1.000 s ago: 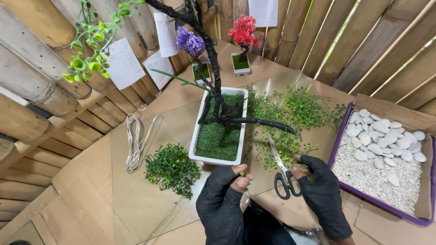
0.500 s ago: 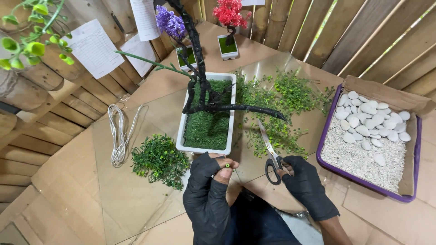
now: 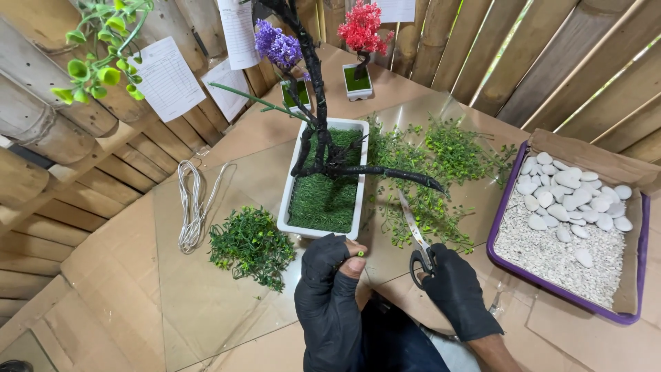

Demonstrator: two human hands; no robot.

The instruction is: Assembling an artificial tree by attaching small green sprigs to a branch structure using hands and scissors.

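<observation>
Both my hands wear black gloves. My left hand [image 3: 329,270] pinches a tiny green stem piece [image 3: 359,254] between thumb and fingers, just in front of the white rectangular planter [image 3: 288,200]. The planter holds green turf and a black artificial tree trunk [image 3: 313,83] whose branch [image 3: 392,173] reaches right. My right hand [image 3: 451,281] grips the handles of scissors [image 3: 416,235], blades pointing up toward the loose green sprigs [image 3: 441,155] lying on the glass.
A bunch of green foliage [image 3: 251,244] and a coil of pale wire [image 3: 193,203] lie left of the planter. A purple tray [image 3: 501,255] of white pebbles and gravel stands right. Small pots with purple [image 3: 277,43] and red flowers [image 3: 361,26] stand behind, against a bamboo wall.
The view has shifted slightly. My hands stay in front of the planter; the scissors' blades have drawn closer together and the left hand shows the green stem piece at its fingertips.
</observation>
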